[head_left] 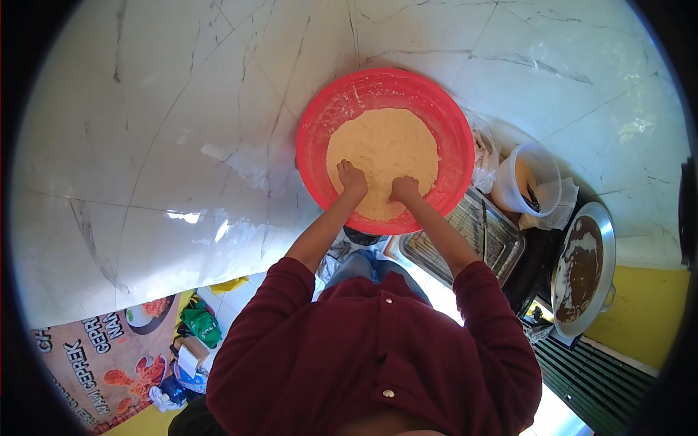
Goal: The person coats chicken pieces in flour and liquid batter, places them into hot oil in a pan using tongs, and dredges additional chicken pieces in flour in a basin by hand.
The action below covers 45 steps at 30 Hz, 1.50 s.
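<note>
Likely soft and loose, the flour (389, 142) suits scooping from beneath; left hand (352, 179) and right hand (404, 190) touch it, finger spread or pinch unclear.

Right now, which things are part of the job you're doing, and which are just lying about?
In the job:
- red basin
- pale floury mix
- left hand and right hand, both in the mix

Seemingly just lying about:
- clear plastic tub
- metal tray
- wide metal pan
- green bag

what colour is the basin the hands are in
Red; the basin shows best in the head view.
</note>
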Each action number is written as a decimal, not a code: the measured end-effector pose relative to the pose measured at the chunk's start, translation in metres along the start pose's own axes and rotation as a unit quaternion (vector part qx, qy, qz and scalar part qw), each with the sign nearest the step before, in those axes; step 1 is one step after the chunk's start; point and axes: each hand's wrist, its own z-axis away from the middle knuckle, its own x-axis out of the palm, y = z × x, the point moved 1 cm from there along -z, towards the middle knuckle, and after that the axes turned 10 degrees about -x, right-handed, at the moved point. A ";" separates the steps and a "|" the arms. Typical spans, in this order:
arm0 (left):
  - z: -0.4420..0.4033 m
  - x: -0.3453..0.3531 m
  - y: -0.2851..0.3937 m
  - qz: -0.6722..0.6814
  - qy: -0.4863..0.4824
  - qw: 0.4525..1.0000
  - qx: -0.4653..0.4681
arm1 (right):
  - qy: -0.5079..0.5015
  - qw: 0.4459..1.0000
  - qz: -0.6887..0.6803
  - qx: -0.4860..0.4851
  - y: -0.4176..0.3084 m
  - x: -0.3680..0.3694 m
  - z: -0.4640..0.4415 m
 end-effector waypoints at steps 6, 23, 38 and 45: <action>-0.004 -0.004 -0.015 -0.008 -0.014 1.000 0.015 | -0.085 0.981 -0.172 0.010 0.036 -0.016 -0.008; -0.098 -0.068 -0.032 0.372 -0.148 0.916 -0.018 | 0.233 0.932 -0.277 0.031 0.088 -0.063 -0.100; -0.019 -0.087 -0.003 0.303 0.070 0.949 0.045 | 0.251 0.922 -0.285 0.074 0.053 -0.074 -0.003; 0.017 -0.101 0.022 0.336 0.070 0.937 0.063 | 0.338 0.891 -0.301 0.019 0.072 -0.045 0.016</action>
